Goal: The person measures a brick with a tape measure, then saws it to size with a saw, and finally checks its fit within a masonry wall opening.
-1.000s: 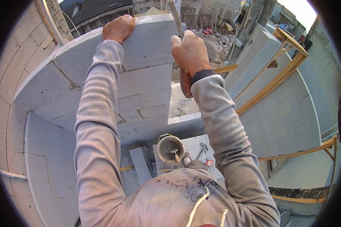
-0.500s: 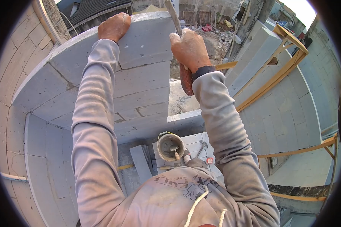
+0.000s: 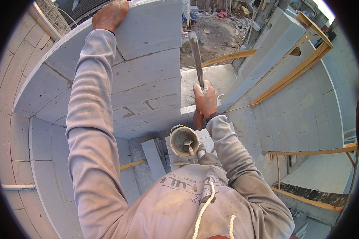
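My left hand (image 3: 111, 15) is at the top edge of the pale grey block wall (image 3: 149, 34), fingers bent over the top block. To the right of the wall's end, my right hand (image 3: 206, 99) is closed around a long narrow tool. Its grey, blade-like length (image 3: 196, 53) points up and away from me, and a reddish-brown handle end (image 3: 198, 118) sticks out below the fist; the exact kind of tool is unclear. Below, a bucket (image 3: 172, 141) of grey mortar holds a trowel (image 3: 190, 148).
Loose blocks (image 3: 152, 157) lie on the floor left of the bucket. A wooden frame (image 3: 293, 85) braces the block wall (image 3: 303, 115) on the right. Through the opening ahead are a ledge (image 3: 207, 81) and rubble-strewn ground (image 3: 219, 36).
My right hand has come down and nearer with the tool, from beside the wall's top to lower in the opening. My left hand stays on the wall top; the view has tilted down.
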Demonstrator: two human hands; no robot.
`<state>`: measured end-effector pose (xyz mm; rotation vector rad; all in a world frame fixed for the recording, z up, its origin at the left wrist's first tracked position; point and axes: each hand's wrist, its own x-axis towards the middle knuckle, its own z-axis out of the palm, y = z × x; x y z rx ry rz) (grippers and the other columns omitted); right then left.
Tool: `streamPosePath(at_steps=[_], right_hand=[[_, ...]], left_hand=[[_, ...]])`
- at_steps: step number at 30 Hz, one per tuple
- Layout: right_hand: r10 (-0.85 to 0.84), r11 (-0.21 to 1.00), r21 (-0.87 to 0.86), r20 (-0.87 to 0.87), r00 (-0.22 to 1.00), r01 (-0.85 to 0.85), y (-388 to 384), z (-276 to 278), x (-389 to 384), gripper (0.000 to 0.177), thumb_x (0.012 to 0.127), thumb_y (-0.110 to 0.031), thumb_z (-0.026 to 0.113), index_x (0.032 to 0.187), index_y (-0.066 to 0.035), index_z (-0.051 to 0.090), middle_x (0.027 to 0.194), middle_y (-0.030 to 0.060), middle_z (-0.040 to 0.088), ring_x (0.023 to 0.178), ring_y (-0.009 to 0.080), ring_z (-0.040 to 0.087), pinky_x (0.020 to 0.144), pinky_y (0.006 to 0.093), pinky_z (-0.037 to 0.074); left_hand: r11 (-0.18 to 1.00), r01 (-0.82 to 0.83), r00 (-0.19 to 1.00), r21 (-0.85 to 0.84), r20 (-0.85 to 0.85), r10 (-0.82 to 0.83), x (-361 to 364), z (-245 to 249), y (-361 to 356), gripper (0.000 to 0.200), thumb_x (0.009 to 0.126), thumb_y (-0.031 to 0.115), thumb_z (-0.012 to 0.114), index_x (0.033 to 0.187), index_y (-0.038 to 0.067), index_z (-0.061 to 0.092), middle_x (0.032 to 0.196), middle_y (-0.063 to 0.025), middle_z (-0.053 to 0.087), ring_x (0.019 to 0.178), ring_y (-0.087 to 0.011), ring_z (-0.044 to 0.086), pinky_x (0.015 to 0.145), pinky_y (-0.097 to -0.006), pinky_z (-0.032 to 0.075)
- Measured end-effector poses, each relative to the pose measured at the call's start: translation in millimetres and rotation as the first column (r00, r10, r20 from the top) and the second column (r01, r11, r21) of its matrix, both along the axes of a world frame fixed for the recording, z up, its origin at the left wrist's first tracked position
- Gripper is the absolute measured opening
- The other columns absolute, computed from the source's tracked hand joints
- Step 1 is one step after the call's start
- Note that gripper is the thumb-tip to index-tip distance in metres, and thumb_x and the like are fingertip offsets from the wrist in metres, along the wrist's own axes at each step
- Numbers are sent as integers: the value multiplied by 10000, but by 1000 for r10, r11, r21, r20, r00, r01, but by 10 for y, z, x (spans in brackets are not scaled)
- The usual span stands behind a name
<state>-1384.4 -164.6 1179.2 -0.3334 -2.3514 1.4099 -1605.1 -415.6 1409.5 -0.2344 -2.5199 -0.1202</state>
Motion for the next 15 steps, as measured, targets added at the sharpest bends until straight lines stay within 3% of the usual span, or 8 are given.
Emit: streamPosePath(at_steps=[1, 3, 5, 8, 9, 15], right_hand=[[54, 998, 2, 158, 986, -55, -9, -358, 41, 289, 856, -279, 586, 905, 6, 585, 825, 301, 646, 850, 474, 628, 771, 511, 488], [44, 996, 71, 176, 983, -58, -149, -782, 197, 298, 856, -281, 584, 929, 8, 580, 839, 311, 642, 862, 483, 620, 787, 518, 484], [45, 988, 139, 201, 979, -74, -200, -999, 239, 309, 855, -282, 582, 953, 10, 574, 853, 320, 639, 875, 491, 613, 804, 524, 479], [79, 988, 105, 258, 963, -109, -191, -1179, 85, 318, 846, -277, 574, 977, 13, 559, 891, 318, 634, 895, 496, 598, 802, 517, 473], [76, 986, 122, 283, 956, -114, -163, -1224, 46, 315, 852, -277, 567, 984, 9, 561, 887, 324, 634, 889, 498, 602, 807, 526, 474], [86, 982, 129, 327, 941, -135, -139, -1370, 20, 299, 847, -274, 558, 977, -5, 568, 868, 315, 638, 884, 488, 609, 814, 529, 477]], left_hand=[[1000, -12, 1000, 18, -18, 12, 16, 9, 8, 489, 884, 408, 302, 1241, 258, 601, 1284, -78, 609, 1161, -310, 574, 972, -460, 427], [999, -26, 1000, 29, -12, 26, 38, -25, 49, 491, 882, 408, 303, 1248, 267, 599, 1285, -77, 609, 1158, -309, 577, 971, -457, 428], [967, 10, 990, -255, -134, -45, 73, 27, 76, 273, 935, 211, 369, 937, 70, 602, 937, -187, 685, 885, -364, 674, 750, -473, 536], [970, -64, 993, -234, -108, 40, 164, 67, 142, 261, 928, 199, 374, 936, 75, 604, 945, -171, 688, 886, -348, 677, 747, -469, 536], [968, -10, 988, -251, -151, -29, 144, 44, 113, 263, 928, 198, 370, 934, 75, 603, 941, -170, 688, 883, -348, 676, 744, -468, 535], [965, -15, 993, -262, -114, -15, 132, 54, 107, 267, 927, 201, 372, 951, 84, 610, 970, -175, 681, 902, -351, 668, 760, -465, 532]])
